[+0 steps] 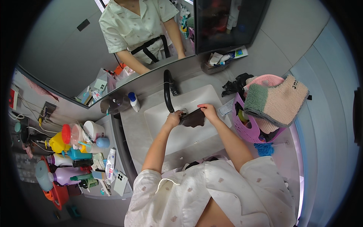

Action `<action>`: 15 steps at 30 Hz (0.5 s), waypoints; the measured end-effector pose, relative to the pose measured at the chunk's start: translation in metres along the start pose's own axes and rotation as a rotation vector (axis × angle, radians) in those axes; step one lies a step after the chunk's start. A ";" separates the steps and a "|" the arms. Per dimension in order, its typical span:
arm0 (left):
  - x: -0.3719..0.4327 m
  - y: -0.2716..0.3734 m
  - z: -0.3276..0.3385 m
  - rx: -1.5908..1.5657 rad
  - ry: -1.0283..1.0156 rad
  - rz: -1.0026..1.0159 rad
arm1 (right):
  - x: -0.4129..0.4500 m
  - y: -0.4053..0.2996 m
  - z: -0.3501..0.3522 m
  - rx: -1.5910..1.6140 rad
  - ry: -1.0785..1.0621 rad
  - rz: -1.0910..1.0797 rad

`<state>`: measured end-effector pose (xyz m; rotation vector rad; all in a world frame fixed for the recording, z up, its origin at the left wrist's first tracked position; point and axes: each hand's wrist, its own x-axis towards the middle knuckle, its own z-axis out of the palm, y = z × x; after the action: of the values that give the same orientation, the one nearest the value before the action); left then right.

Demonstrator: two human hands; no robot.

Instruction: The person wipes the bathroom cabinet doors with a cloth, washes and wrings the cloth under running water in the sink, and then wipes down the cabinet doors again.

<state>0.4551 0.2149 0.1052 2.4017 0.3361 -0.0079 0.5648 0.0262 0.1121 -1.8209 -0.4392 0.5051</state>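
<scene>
A dark, thin, wet-looking cloth point(194, 118) is stretched between my two hands over the white washbasin point(181, 142). My left hand point(173, 119) grips its bunched left end just below the spout of the black faucet point(168, 93). At its upper right corner, my right hand point(209, 112) pinches the fabric between thumb and fingers. The basin drain lies behind the cloth, partly hidden by it and my left hand. Whether water is running from the spout, I cannot tell.
Right of the basin, a purple plastic basket point(244, 130) holds fluffy pink and green cloths point(276, 102). Behind stand a white bottle with a blue cap point(134, 102) and a dark holder with tubes point(214, 68). Bottles and a phone point(120, 184) crowd the left surface.
</scene>
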 end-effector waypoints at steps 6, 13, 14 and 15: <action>-0.015 0.022 -0.023 0.211 -0.333 0.015 | -0.010 -0.024 0.003 -0.387 -0.147 -0.130; -0.030 0.011 -0.029 0.483 0.043 -0.020 | -0.027 -0.024 0.038 -0.904 -0.279 -0.296; -0.031 0.019 -0.030 0.400 0.090 -0.116 | -0.027 -0.014 0.043 -0.935 -0.145 -0.370; -0.031 0.032 -0.033 0.317 0.134 -0.206 | -0.022 0.000 0.047 -0.962 -0.005 -0.441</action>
<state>0.4298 0.2056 0.1544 2.6744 0.6894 0.0067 0.5207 0.0516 0.1022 -2.5129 -1.1998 -0.0489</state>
